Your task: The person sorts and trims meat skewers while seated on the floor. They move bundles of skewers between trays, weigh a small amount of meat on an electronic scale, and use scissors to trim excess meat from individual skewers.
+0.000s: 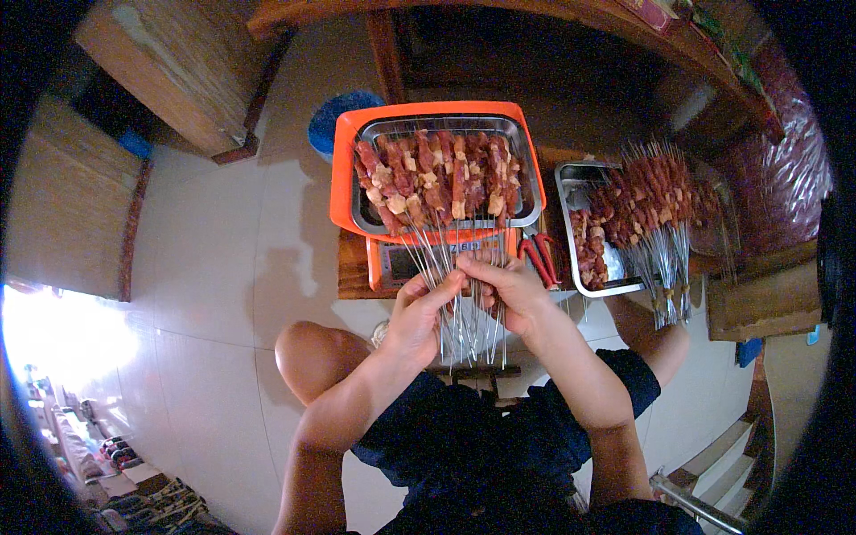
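My left hand [424, 311] and my right hand [503, 287] meet around the bare ends of a bunch of metal skewers [471, 331]. Cubes of raw red meat and pale fat [438, 174] are threaded on their far ends. Those meat ends lie over a steel tray [533, 200], which sits in the orange pan [342, 180] of a digital scale. Below the pan, the scale's keypad and dark display [403, 263] are partly covered by skewers and fingers. Just right of the scale lie red-handled pliers [539, 257].
At the right, a second steel tray [567, 234] holds loose skewers and meat, with banded bundles of meat skewers [659, 200] across its edge. A blue bucket [334, 120] stands behind the scale on the floor. Wooden furniture [167, 73] rises at the left; a metal handrail [695, 505] is lower right.
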Motion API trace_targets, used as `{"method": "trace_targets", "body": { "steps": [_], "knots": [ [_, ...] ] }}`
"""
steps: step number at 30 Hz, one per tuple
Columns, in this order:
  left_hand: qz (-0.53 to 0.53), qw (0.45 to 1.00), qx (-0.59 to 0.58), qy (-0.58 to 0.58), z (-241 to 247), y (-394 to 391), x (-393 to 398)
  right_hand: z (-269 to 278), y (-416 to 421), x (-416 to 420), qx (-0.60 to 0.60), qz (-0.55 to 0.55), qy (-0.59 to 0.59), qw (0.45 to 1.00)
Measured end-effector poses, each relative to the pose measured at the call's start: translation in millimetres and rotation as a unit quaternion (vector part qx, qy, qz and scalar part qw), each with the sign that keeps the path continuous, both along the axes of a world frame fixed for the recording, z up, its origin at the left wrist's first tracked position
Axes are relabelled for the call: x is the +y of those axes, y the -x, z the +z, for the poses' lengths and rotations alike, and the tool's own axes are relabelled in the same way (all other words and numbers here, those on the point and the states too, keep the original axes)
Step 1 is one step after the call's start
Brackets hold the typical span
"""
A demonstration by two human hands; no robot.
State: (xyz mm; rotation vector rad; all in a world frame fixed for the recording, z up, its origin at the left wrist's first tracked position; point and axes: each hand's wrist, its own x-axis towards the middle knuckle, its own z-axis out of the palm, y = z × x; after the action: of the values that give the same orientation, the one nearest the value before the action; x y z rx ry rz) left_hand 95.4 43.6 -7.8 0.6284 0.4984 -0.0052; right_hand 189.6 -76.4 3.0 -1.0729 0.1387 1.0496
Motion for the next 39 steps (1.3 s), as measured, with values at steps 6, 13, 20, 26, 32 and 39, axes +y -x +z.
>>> {"method": "trace_targets", "body": {
  "steps": [6, 13, 20, 26, 32, 39],
  "knots": [
    [0.007, 1.000, -0.003, 0.009, 0, -2, -2, -9, 6, -1, 0.020, -0.061, -0.056, 0.996],
    [0.008, 0.999, -0.016, -0.029, 7, -6, -8, -10, 1, -4, 0.007, -0.042, -0.058, 0.997],
    [0.062, 0.997, 0.009, -0.055, 3, 0, -14, -1, 2, 1, -0.042, -0.023, 0.059, 0.997],
    [0.028, 0.985, 0.017, -0.172, -1, 11, 3, -1, 5, 10, -0.027, -0.019, 0.062, 0.998],
    [-0.029, 0.978, 0.007, -0.207, -1, 19, 27, -6, 9, 5, -0.023, -0.069, 0.030, 0.997],
    [-0.026, 0.982, 0.040, -0.185, -7, 19, 26, 3, 7, -2, -0.047, -0.046, 0.058, 0.996]
  ]
}}
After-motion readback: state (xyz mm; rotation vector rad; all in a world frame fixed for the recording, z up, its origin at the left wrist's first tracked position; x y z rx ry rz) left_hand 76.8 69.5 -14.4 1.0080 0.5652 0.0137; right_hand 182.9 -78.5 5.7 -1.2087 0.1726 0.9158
